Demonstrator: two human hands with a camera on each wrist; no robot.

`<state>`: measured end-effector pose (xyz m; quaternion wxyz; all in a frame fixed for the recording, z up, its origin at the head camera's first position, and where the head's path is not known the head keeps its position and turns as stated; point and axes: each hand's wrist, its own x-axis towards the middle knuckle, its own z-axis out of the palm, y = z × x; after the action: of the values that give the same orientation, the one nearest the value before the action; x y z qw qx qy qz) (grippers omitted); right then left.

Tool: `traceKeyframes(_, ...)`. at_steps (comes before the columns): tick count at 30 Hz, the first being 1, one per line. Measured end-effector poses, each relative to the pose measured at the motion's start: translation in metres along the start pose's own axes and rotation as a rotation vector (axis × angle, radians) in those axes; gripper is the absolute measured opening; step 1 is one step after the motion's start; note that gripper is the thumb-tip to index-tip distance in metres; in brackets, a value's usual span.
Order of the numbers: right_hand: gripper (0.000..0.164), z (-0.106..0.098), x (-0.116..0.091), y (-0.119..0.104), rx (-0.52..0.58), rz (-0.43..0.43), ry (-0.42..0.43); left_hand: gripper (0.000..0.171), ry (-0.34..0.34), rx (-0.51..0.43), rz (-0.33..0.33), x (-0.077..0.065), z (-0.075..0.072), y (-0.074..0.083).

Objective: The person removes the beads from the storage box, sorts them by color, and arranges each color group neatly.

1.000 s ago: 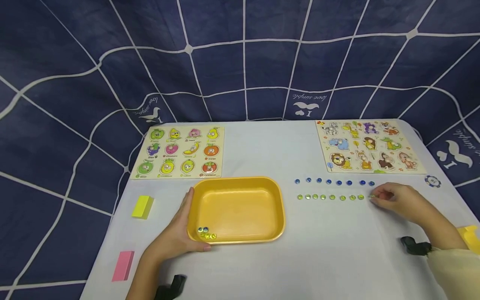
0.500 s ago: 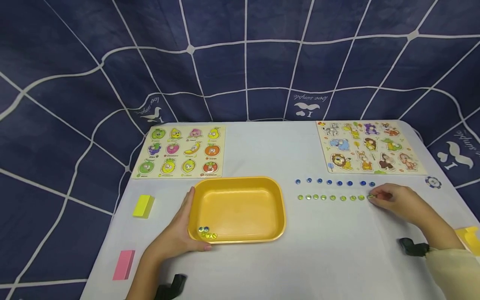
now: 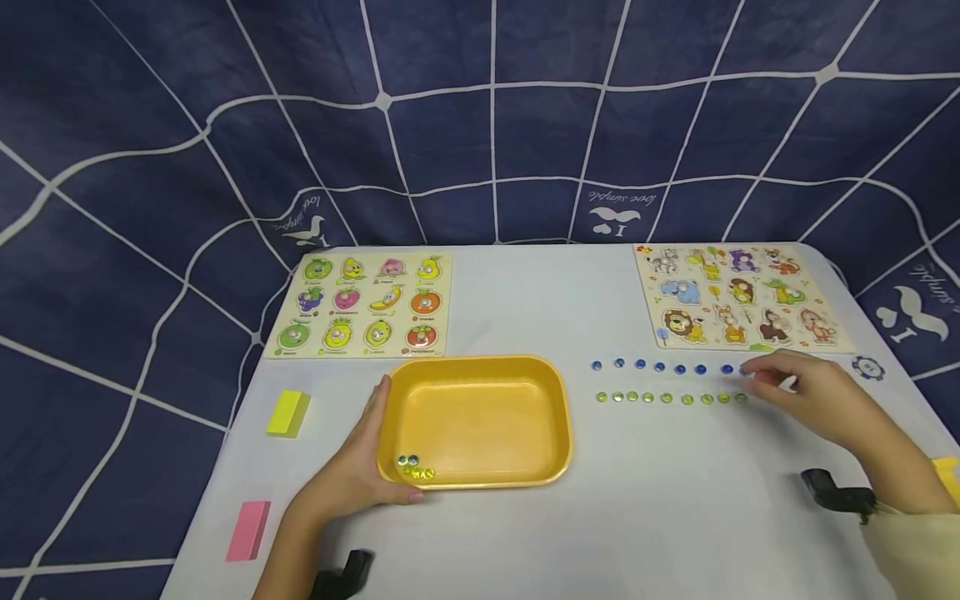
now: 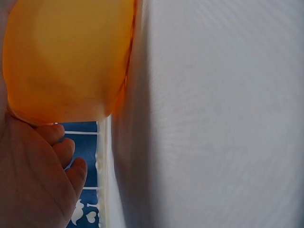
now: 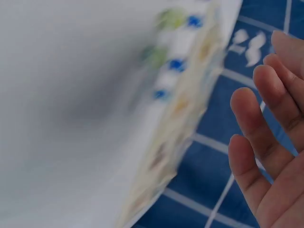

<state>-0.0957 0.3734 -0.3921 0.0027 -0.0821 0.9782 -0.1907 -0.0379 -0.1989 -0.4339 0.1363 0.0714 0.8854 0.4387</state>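
Observation:
At its left side and near left corner, a yellow plastic tray [image 3: 483, 429] is held by my left hand [image 3: 347, 471], thumb along the front wall. Inside that corner lie several small blue gems [image 3: 408, 460] and yellow-green gems [image 3: 417, 472]. Right of the tray run two rows of shiny round gems, a blue row [image 3: 659, 367] and a yellow-green row [image 3: 667, 398] nearer me. My right hand [image 3: 813, 396] hovers at the right end of the blue row, its fingertips partly covering the last blue gem. In the right wrist view its fingers [image 5: 251, 114] are loosely extended, holding nothing visible.
A fruit puzzle board [image 3: 360, 304] lies back left, an animal puzzle board [image 3: 738, 293] back right. A yellow block [image 3: 288, 414] and a pink block [image 3: 248, 531] sit at left. A poker chip [image 3: 867, 367] and a yellow object [image 3: 947, 475] are at right.
My right hand has let go of the last yellow-green gem, now lying at the row's right end, and has moved up to the blue row. The left hand stays on the tray.

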Motion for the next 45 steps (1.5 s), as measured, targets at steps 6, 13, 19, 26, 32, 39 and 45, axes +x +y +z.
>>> traceKeyframes(6,0.026,-0.001,0.018,-0.055,-0.011,-0.158,0.057,0.146,-0.001,0.006,0.004,0.0,0.001,-0.001)
traceKeyframes(13,0.028,0.013,0.047,-0.128,0.085,-0.372,0.034,0.147,0.002,0.017,-0.001,0.0,0.0,0.0)
traceKeyframes(19,0.026,0.031,0.076,-0.196,0.179,-0.517,-0.109,0.147,0.001,0.012,0.005,0.0,0.0,0.0)
traceKeyframes(26,0.024,0.063,0.097,-0.264,0.212,-0.644,-0.305,0.147,-0.003,0.009,-0.005,-0.001,0.0,0.002)
traceKeyframes(32,0.029,0.095,0.101,-0.304,0.171,-0.756,-0.467,0.146,-0.012,0.015,-0.008,-0.002,0.0,0.003)
traceKeyframes(39,0.023,0.131,0.1,-0.332,0.14,-0.818,-0.609,0.145,-0.02,0.008,-0.009,-0.002,-0.001,0.002)
traceKeyframes(45,0.018,0.153,0.095,-0.342,0.095,-0.864,-0.636,0.144,-0.013,0.007,0.013,-0.002,-0.001,0.001)
